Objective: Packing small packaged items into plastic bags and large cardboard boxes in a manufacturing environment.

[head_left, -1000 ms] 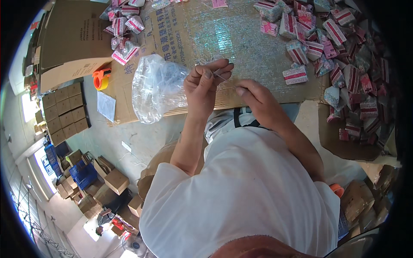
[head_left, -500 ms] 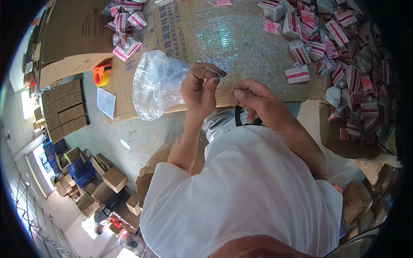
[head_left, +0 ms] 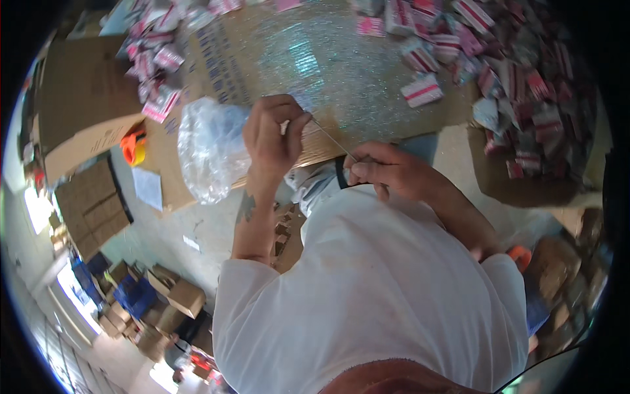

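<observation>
My left hand (head_left: 275, 134) is closed, pinching one end of a thin grey strand (head_left: 333, 140) between thumb and fingers. The strand runs straight and slanting down to my right hand (head_left: 387, 172), whose closed fingers grip its other end close to my waist. Whether it is cord or wire I cannot tell. Beside my left hand, on the cardboard-covered table (head_left: 367, 85), lies a crumpled clear plastic bag (head_left: 209, 151). What is inside the bag is hard to make out.
Small pink-and-white packs (head_left: 422, 90) are heaped at the right, spilling into a cardboard box (head_left: 525, 192). More packs (head_left: 161, 102) lie at the upper left. An orange tape dispenser (head_left: 133, 146) and a white sheet (head_left: 148, 188) sit by a large carton (head_left: 85, 98).
My hands have moved apart, the right one lower, and a longer length of strand shows straight between them. The whole view has shifted, so the table things appear further left.
</observation>
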{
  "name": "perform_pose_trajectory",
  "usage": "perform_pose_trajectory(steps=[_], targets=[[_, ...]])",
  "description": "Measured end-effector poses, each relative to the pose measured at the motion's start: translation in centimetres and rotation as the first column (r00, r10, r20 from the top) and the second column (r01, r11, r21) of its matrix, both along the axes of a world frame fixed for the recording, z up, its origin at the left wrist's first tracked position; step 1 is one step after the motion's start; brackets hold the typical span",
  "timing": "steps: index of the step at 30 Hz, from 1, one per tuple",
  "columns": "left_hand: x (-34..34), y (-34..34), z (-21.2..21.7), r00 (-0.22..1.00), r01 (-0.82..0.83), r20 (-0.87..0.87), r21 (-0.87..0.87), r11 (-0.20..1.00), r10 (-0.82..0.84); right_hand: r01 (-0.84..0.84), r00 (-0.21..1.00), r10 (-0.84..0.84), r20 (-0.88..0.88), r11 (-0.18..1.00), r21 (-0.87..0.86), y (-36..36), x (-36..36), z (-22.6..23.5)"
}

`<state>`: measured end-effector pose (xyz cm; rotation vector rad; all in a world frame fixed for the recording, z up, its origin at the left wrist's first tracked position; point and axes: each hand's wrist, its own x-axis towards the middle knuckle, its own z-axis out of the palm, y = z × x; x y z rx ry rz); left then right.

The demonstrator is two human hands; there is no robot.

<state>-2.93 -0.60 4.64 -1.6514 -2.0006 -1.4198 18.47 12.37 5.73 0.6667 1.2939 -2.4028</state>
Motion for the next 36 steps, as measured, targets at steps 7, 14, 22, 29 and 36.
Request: perform_pose_trajectory(steps=[7,14,22,29,36], targets=[[5.1,-0.3,-4.2,0.725,0.179,0.686,-0.268,0.947,0.057,0.181,0.979,-0.203,0.020,0.910,0.372,2.8,1.4,-0.7],[7.8,1.5,-4.6,-0.428,0.010,0.880,0.233,0.973,-0.206,0.340,0.941,-0.306,-0.147,0.851,0.400,2.4,-0.9,-5.1],[6.8,1.6,-3.5,-0.526,-0.038,0.785,0.361,0.932,-0.326,0.374,0.923,-0.320,-0.213,0.877,0.302,1.5,-0.5,-5.5],[6.3,1.2,-2.5,-0.529,-0.024,0.780,0.379,0.925,-0.334,0.239,0.971,-0.233,-0.053,0.956,0.171,2.4,-1.2,-3.7],[6.4,0.8,-2.5,-0.500,-0.016,0.804,0.364,0.931,-0.323,0.246,0.952,-0.183,-0.244,0.934,0.258,1.8,-1.2,-5.1]])
